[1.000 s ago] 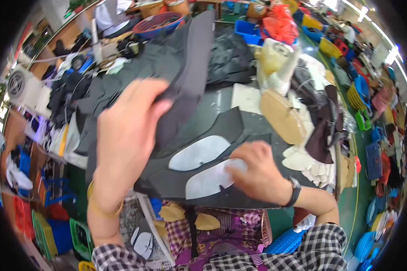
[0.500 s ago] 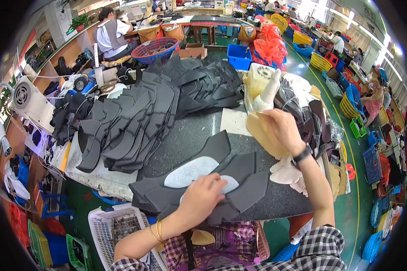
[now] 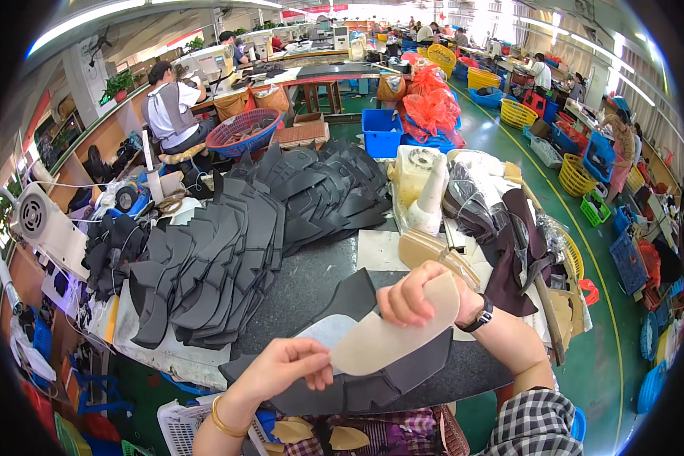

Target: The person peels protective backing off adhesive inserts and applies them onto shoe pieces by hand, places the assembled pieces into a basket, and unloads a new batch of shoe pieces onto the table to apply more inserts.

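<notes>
A beige, sole-shaped flat piece (image 3: 395, 334) is held up tilted over the table, above the dark pieces. My right hand (image 3: 418, 296) is closed on its upper right end. At its lower left end, the thumb and fingers of my left hand (image 3: 292, 365) pinch the edge. Under it, several dark grey cut pieces (image 3: 425, 368) lie overlapping, shaped like shoe uppers. One carries a pale white oval patch (image 3: 338, 327), partly covered by the beige piece. Just beyond my right hand sits a stack of similar beige pieces (image 3: 425, 249).
Large overlapping rows of dark grey pieces (image 3: 220, 258) cover the table's left and far side. A white cone-shaped post (image 3: 431, 197) stands at the back right beside dark cloth (image 3: 513, 243). A white basket (image 3: 178, 425) is below the near edge. Other people work farther off.
My right hand has come from the beige stack toward me with one beige piece. My left hand has left the white patches and now grips that piece's end. The view has tilted up.
</notes>
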`<action>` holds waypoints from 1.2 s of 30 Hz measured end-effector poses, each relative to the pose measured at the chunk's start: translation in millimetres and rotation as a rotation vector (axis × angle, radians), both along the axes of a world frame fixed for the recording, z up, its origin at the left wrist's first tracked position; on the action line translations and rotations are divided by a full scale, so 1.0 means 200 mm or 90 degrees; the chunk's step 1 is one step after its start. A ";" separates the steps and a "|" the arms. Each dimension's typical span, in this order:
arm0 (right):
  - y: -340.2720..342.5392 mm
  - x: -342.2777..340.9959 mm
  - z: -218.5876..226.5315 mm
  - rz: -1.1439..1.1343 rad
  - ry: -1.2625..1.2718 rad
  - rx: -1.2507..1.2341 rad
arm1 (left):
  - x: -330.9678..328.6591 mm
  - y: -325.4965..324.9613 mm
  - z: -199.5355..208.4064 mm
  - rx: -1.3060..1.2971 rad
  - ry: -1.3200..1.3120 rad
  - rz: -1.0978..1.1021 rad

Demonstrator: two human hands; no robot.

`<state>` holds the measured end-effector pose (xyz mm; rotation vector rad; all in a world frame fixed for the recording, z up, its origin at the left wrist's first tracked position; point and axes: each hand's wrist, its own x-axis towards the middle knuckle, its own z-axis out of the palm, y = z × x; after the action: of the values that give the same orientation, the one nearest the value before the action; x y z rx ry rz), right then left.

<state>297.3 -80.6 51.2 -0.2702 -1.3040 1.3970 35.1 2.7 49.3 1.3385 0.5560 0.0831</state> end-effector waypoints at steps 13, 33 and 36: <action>0.06 -0.35 0.10 -0.527 -0.629 0.337 | 0.04 -0.03 0.01 0.082 -0.244 0.145; 0.00 -0.33 0.09 -0.294 -0.436 -0.205 | 0.04 -0.10 -0.02 0.327 -0.220 0.240; -0.03 -0.31 0.12 -0.161 -0.327 -0.370 | -0.01 -0.14 -0.05 0.585 0.019 0.197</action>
<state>236.3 -85.8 74.6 -1.2090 -1.1753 1.5109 33.5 -24.6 38.5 2.1285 0.7913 0.6332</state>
